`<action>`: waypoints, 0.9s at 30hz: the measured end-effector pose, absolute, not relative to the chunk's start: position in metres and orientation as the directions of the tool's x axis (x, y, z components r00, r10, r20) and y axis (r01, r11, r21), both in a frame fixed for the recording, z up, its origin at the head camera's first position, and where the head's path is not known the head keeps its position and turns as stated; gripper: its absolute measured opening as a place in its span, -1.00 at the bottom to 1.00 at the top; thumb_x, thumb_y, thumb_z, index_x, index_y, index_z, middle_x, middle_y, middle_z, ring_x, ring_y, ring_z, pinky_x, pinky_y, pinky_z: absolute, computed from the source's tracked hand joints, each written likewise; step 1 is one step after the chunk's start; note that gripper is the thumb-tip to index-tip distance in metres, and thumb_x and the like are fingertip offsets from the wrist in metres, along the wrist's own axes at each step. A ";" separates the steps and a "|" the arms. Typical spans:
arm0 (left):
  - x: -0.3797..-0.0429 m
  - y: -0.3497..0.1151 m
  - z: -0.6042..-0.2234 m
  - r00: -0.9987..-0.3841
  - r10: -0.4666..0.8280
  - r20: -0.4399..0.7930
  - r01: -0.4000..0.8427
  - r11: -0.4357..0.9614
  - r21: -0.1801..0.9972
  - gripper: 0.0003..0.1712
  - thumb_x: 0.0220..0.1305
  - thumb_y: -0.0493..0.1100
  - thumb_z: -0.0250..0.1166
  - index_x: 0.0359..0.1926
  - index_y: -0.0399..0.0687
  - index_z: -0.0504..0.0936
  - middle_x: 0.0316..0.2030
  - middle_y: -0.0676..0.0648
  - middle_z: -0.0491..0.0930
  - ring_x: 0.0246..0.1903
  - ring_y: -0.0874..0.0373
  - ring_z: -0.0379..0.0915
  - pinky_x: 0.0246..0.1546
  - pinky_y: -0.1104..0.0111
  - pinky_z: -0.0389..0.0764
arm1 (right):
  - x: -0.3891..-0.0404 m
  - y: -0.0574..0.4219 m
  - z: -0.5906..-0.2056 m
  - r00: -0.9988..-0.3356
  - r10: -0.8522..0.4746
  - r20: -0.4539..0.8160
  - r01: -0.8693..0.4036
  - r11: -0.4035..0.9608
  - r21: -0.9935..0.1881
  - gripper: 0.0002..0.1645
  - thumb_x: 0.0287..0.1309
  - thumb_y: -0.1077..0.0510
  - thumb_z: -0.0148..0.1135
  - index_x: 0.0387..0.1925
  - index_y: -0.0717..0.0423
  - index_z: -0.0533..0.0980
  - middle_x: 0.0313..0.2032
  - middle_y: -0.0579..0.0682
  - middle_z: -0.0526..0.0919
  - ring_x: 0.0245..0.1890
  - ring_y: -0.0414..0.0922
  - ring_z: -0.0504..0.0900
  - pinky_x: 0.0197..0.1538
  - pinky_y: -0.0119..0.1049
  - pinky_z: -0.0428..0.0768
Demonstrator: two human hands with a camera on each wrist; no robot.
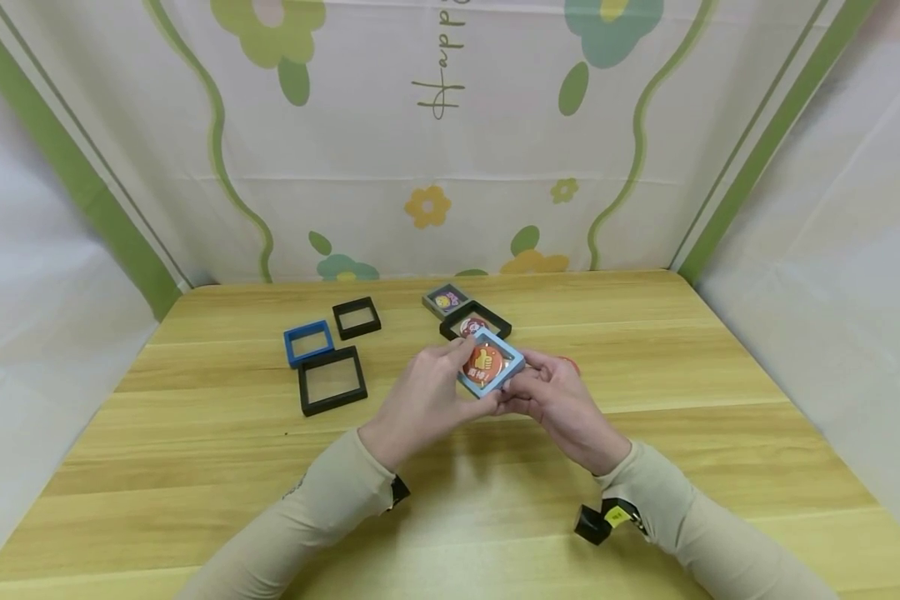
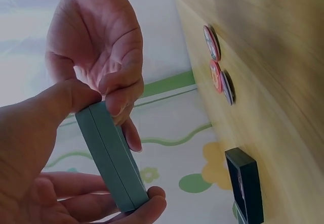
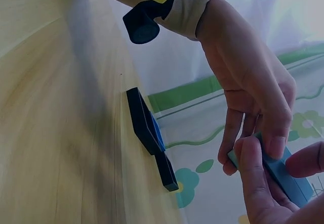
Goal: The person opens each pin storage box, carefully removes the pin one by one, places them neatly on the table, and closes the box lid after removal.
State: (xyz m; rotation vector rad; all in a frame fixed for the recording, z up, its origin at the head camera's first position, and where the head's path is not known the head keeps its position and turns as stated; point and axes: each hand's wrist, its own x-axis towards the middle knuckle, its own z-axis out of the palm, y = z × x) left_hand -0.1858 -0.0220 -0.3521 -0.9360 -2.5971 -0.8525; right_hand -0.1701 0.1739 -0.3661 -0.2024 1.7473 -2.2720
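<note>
Both hands hold a light blue display frame [image 1: 517,360] above the table, tilted, with a red round badge [image 1: 484,363] bearing a yellow thumbs-up behind its clear window. My left hand [image 1: 423,396] grips its left side, thumb along the near edge and fingers at the far edge. Fingers of my right hand [image 1: 562,408] pinch the right corner. Seen edge-on in the left wrist view, the frame [image 2: 112,155] shows a thin seam between two halves. Just beyond it on the table lie a black frame [image 1: 498,317] with a red-and-white badge and a grey frame [image 1: 435,304] with a purple badge.
On the left of the wooden table [image 1: 217,467] lie a blue frame [image 1: 291,347], a small black frame [image 1: 356,332] and a larger black frame [image 1: 335,403]. Several round badges [image 2: 216,76] lie beyond my right hand, mostly hidden in the head view. Flowered cloth [image 1: 345,142] hangs behind.
</note>
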 end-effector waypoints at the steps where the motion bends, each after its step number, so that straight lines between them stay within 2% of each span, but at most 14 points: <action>1: -0.186 -0.022 -0.352 -0.764 0.496 0.413 0.644 0.620 0.448 -0.18 0.11 0.03 0.47 0.27 -0.38 0.45 0.11 -0.29 0.55 -0.36 0.25 0.52 -0.50 0.61 0.48 | -0.170 0.174 -0.366 -0.955 -0.292 -0.053 0.127 -0.238 -0.963 -0.40 0.22 0.39 0.10 0.31 0.40 0.30 0.05 0.30 0.60 -0.24 -0.03 0.67 -0.08 -0.12 0.63; 11: -0.186 -0.023 -0.353 -0.767 0.475 0.430 0.641 0.594 0.486 -0.19 0.08 0.02 0.50 0.24 -0.37 0.49 0.06 -0.26 0.59 -0.36 0.26 0.54 -0.50 0.61 0.49 | -0.170 0.174 -0.367 -0.955 -0.294 -0.038 0.113 -0.244 -0.963 -0.36 0.20 0.41 0.07 0.33 0.40 0.27 0.08 0.31 0.57 -0.23 -0.02 0.67 -0.10 -0.13 0.64; 17: -0.186 -0.024 -0.350 -0.769 0.458 0.446 0.638 0.586 0.500 -0.18 0.03 -0.01 0.54 0.24 -0.36 0.50 0.06 -0.26 0.59 -0.45 0.24 0.49 -0.58 0.58 0.48 | -0.171 0.173 -0.366 -0.950 -0.311 -0.028 0.117 -0.271 -0.955 -0.36 0.21 0.41 0.08 0.34 0.39 0.26 0.11 0.32 0.55 -0.18 0.00 0.66 -0.06 -0.12 0.62; 24: -0.184 -0.024 -0.350 -0.762 0.447 0.468 0.644 0.597 0.478 -0.17 0.02 0.02 0.55 0.24 -0.33 0.51 0.08 -0.26 0.58 -0.23 0.17 0.60 -0.41 0.58 0.53 | -0.170 0.173 -0.366 -0.953 -0.301 -0.019 0.102 -0.262 -0.960 -0.36 0.21 0.42 0.08 0.34 0.39 0.25 0.10 0.32 0.56 -0.17 0.00 0.67 -0.06 -0.11 0.63; 27: -0.183 -0.024 -0.350 -0.760 0.444 0.475 0.646 0.596 0.476 -0.17 0.02 0.02 0.55 0.24 -0.34 0.51 0.06 -0.26 0.59 -0.24 0.16 0.61 -0.41 0.58 0.53 | -0.170 0.172 -0.366 -0.953 -0.303 -0.014 0.095 -0.254 -0.963 -0.37 0.21 0.43 0.07 0.34 0.39 0.26 0.09 0.32 0.57 -0.18 0.01 0.67 -0.06 -0.10 0.63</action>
